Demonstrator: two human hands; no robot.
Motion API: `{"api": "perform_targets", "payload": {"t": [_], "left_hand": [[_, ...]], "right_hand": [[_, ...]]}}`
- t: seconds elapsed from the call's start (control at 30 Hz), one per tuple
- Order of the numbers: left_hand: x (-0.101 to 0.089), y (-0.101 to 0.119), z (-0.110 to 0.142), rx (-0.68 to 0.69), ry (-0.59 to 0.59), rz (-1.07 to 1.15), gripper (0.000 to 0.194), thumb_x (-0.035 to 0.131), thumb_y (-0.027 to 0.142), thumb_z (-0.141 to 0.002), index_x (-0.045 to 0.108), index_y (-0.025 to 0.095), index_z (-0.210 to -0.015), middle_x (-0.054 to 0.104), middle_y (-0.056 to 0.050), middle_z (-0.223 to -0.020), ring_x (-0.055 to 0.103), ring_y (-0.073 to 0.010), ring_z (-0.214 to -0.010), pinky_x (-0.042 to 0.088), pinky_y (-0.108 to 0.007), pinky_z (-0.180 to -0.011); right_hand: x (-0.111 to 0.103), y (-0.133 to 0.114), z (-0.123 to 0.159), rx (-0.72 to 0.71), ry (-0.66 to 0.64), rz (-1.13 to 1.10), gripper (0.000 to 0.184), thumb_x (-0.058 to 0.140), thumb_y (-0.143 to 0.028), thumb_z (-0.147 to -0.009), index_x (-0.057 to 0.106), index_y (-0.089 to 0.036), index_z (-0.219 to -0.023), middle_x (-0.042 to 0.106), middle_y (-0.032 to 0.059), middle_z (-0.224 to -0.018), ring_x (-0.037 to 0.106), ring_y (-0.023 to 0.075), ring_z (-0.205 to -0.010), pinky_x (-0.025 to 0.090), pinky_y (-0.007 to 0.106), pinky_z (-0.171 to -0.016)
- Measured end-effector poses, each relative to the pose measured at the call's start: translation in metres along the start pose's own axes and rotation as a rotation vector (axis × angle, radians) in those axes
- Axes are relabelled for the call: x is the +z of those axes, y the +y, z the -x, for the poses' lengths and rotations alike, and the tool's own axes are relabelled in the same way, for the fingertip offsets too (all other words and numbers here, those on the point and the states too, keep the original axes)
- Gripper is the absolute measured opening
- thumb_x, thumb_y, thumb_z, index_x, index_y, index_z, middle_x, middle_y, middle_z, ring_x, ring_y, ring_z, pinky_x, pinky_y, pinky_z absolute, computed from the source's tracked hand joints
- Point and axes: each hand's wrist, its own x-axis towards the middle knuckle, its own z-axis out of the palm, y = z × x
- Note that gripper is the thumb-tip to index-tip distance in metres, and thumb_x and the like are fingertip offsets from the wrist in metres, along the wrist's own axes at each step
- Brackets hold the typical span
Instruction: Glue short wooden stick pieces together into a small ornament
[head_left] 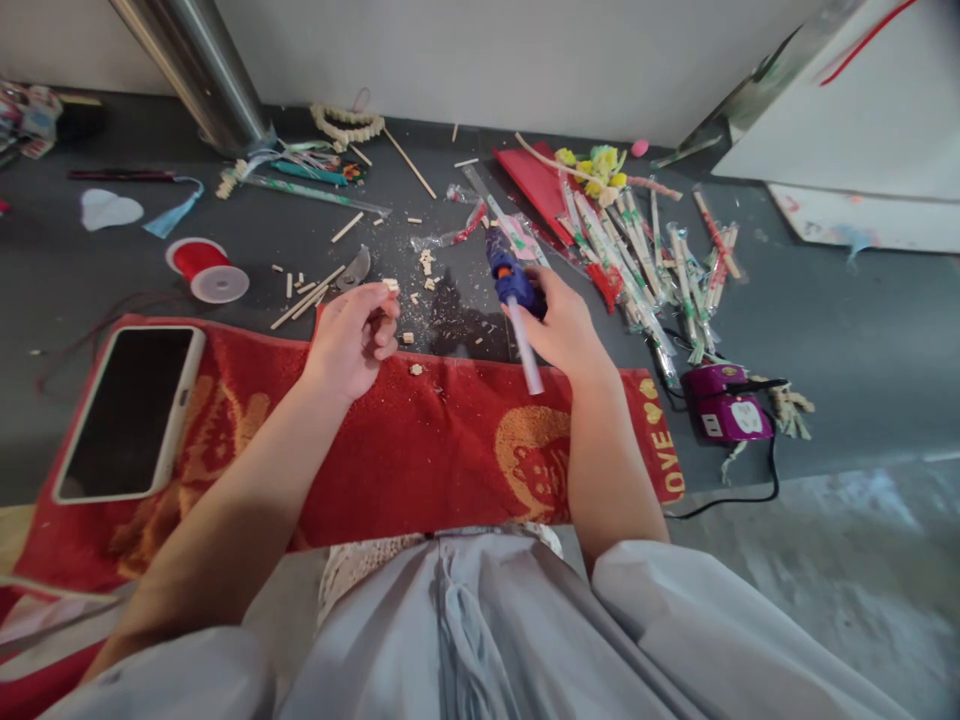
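Note:
Between the thumb and forefinger of my left hand [352, 335] is a small pale wooden piece [391, 286]. My right hand [559, 315] is wrapped around a blue hot glue gun [504, 265], its nozzle end pointing away from me. A translucent glue stick [525, 350] sticks out of its rear towards me. Beside my left hand, partly hidden by it, are pliers [358, 268] and several thin wooden sticks [300, 300]. Small wooden bits [427, 265] and crumbs lie on the dark table between my hands.
A red towel [442, 450] covers the table's front, with a phone [127, 415] on its left. A red thread spool [206, 270] lies beyond. Several wrapped sticks [622, 260] are heaped at right, near a purple power socket [726, 405] with a cable. A metal pole [199, 70] stands behind.

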Motion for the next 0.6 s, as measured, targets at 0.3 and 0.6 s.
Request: {"api": "perform_targets", "payload": {"t": [0.3, 0.6], "left_hand": [[-0.003, -0.004, -0.002, 0.016, -0.02, 0.004, 0.01, 0.069, 0.023, -0.071, 0.062, 0.016, -0.07, 0.052, 0.004, -0.061, 0.036, -0.0009, -0.039, 0.026, -0.014, -0.032], [-0.001, -0.006, -0.003, 0.029, -0.002, -0.05, 0.01, 0.069, 0.023, -0.072, 0.061, 0.017, -0.068, 0.053, 0.004, -0.06, 0.036, -0.0017, -0.039, 0.026, -0.015, -0.032]], "right_hand": [[-0.008, 0.019, 0.004, -0.049, -0.092, 0.496, 0.043, 0.058, -0.011, -0.077, 0.06, -0.015, -0.121, 0.062, 0.0143, -0.107, 0.053, 0.0352, -0.11, 0.047, 0.055, -0.094], [0.0, -0.009, 0.007, -0.252, -0.132, 0.324, 0.024, 0.057, -0.017, -0.083, 0.071, -0.019, -0.102, 0.063, 0.0092, -0.095, 0.055, 0.0268, -0.099, 0.048, 0.044, -0.092]]}}
